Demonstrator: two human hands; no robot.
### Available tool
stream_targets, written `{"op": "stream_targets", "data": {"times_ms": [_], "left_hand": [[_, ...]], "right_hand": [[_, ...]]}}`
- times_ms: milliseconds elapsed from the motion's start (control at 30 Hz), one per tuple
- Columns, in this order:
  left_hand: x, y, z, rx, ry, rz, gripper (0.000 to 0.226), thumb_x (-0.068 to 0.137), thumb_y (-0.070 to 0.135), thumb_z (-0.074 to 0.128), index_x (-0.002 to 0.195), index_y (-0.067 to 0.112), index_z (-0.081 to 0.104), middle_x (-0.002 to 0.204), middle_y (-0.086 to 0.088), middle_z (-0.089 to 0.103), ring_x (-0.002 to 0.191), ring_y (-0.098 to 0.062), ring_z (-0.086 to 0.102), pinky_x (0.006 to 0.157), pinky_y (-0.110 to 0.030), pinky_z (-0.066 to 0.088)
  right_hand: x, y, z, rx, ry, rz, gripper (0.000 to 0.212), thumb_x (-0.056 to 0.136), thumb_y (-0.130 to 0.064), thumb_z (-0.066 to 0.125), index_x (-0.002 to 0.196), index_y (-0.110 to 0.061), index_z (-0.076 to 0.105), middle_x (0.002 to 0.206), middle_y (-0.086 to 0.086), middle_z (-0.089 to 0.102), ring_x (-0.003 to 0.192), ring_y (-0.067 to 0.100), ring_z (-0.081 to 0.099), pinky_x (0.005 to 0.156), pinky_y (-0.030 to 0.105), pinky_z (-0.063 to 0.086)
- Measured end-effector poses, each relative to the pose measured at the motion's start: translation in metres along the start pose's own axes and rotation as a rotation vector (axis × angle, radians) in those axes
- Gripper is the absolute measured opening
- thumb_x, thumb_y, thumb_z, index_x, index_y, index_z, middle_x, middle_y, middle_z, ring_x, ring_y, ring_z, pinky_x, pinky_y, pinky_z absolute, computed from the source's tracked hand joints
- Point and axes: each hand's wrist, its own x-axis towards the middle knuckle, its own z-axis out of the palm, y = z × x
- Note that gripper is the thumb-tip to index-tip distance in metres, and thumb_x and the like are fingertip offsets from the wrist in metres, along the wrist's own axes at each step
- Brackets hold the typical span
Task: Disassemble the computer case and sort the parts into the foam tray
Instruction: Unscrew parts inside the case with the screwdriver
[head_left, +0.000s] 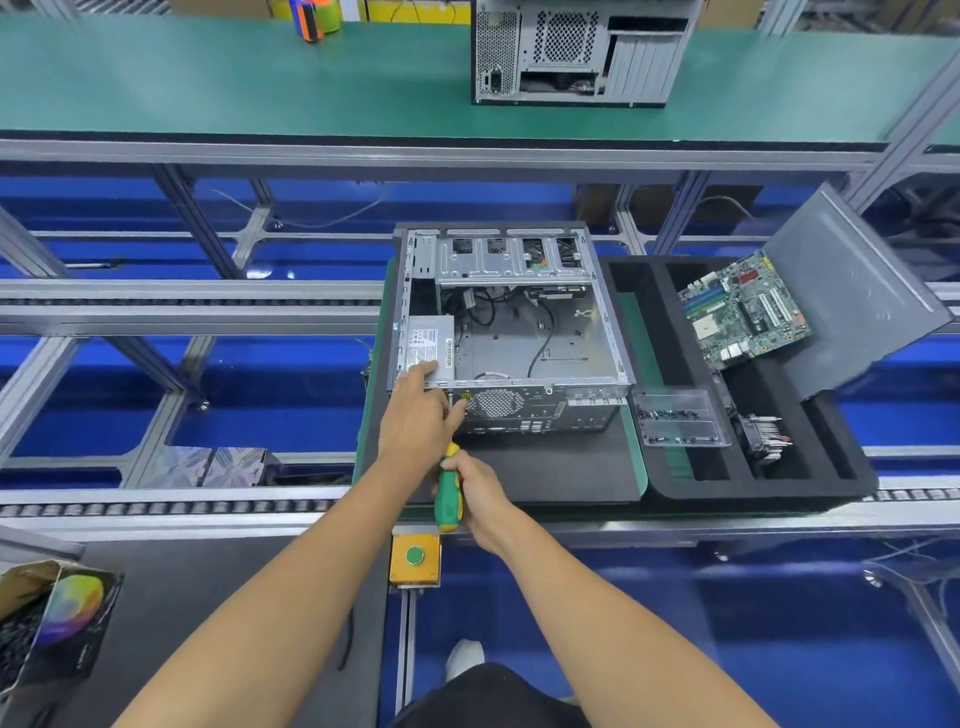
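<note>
Now the right hand grips a green and yellow screwdriver, and the left hand lies with loose fingers on the open grey metal computer case.

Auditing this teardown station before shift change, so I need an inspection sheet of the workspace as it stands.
Surface: dark mat on the conveyor line, under the case.
Job's things: open computer case, power supply inside; foam tray holds motherboard, side panel, heatsink fan, clear screw box.
Clutter: yellow button box; carton at lower left.
Grips: left hand rests on the case's rear edge; right hand grips the green screwdriver.
Cables: black leads loose inside the case.
Surroundings: second case on the far green bench.
</note>
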Motion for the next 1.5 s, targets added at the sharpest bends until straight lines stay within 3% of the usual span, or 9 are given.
{"op": "stream_targets", "data": {"times_ms": [133,200,467,733,967,1067,1233,1333,1500], "left_hand": [[0.000,0.001,-0.003,0.017,-0.007,-0.016,0.039,0.091,0.049,0.070,0.064,0.022,0.064,0.148,0.010,0.042,0.130,-0.014,0.049,0.084,-0.036,0.056],[0.001,0.002,-0.004,0.022,-0.017,-0.032,0.037,0.091,0.046,0.071,0.064,0.022,0.064,0.150,0.011,0.042,0.127,-0.013,0.051,0.081,-0.036,0.056],[-0.001,0.007,0.000,0.014,-0.014,-0.070,0.033,0.098,0.032,0.064,0.083,0.006,0.079,0.154,0.003,0.041,0.136,-0.019,0.042,0.102,-0.041,0.049],[-0.002,0.004,0.004,-0.005,0.007,-0.046,0.043,0.104,0.031,0.054,0.079,0.005,0.078,0.155,0.002,0.040,0.139,-0.019,0.038,0.112,-0.041,0.037],[-0.003,0.003,0.002,0.011,0.023,-0.037,0.043,0.105,0.036,0.052,0.090,0.004,0.077,0.160,-0.003,0.035,0.147,-0.021,0.033,0.116,-0.041,0.037],[-0.004,0.007,-0.002,-0.027,0.065,-0.127,0.036,0.101,0.043,0.059,0.091,0.012,0.074,0.164,-0.004,0.028,0.151,-0.019,0.025,0.108,-0.040,0.045],[-0.003,0.018,-0.003,-0.019,0.081,-0.223,0.037,0.098,0.049,0.063,0.096,0.015,0.078,0.164,-0.007,0.031,0.152,-0.021,0.027,0.113,-0.041,0.044],[-0.002,0.023,-0.001,-0.033,0.098,-0.253,0.036,0.096,0.048,0.066,0.094,0.015,0.079,0.164,-0.007,0.032,0.153,-0.021,0.024,0.116,-0.040,0.041],[-0.002,0.024,0.003,-0.059,0.118,-0.265,0.029,0.098,0.039,0.066,0.093,0.014,0.079,0.163,-0.006,0.035,0.154,-0.021,0.021,0.113,-0.038,0.040]], "right_hand": [[0.000,-0.001,0.001,-0.077,0.089,-0.053,0.010,0.067,-0.033,0.066,0.074,-0.028,0.070,0.077,0.003,0.064,0.076,0.020,0.059,0.072,0.033,0.047],[-0.001,0.000,0.002,-0.097,0.098,-0.068,0.008,0.065,-0.035,0.066,0.069,-0.028,0.068,0.079,0.003,0.060,0.079,0.020,0.055,0.073,0.034,0.045],[-0.004,-0.005,0.006,-0.092,0.007,0.053,0.010,0.084,-0.031,0.063,0.090,-0.023,0.062,0.088,0.003,0.057,0.085,0.019,0.051,0.076,0.035,0.045],[-0.005,-0.002,-0.003,0.077,-0.163,0.118,0.035,0.098,-0.028,0.033,0.115,-0.017,0.061,0.085,0.001,0.068,0.085,0.015,0.058,0.076,0.033,0.045],[0.001,-0.003,0.001,-0.057,-0.001,0.040,0.019,0.090,-0.025,0.053,0.103,-0.014,0.063,0.088,0.008,0.069,0.083,0.021,0.062,0.084,0.037,0.049],[-0.001,-0.004,0.003,-0.113,0.053,-0.024,0.020,0.067,-0.031,0.062,0.084,-0.019,0.063,0.081,0.005,0.059,0.080,0.020,0.052,0.076,0.035,0.043],[-0.003,-0.008,-0.001,-0.164,0.068,-0.055,0.009,0.065,-0.030,0.065,0.065,-0.028,0.056,0.070,-0.001,0.052,0.072,0.019,0.048,0.063,0.031,0.038],[-0.005,-0.011,-0.002,-0.129,0.063,-0.018,0.006,0.067,-0.030,0.065,0.070,-0.027,0.061,0.068,0.000,0.056,0.061,0.018,0.052,0.053,0.026,0.043],[-0.003,-0.011,0.000,-0.081,0.072,0.055,0.020,0.084,-0.039,0.061,0.081,-0.019,0.064,0.062,0.000,0.061,0.049,0.014,0.056,0.047,0.023,0.043]]}}
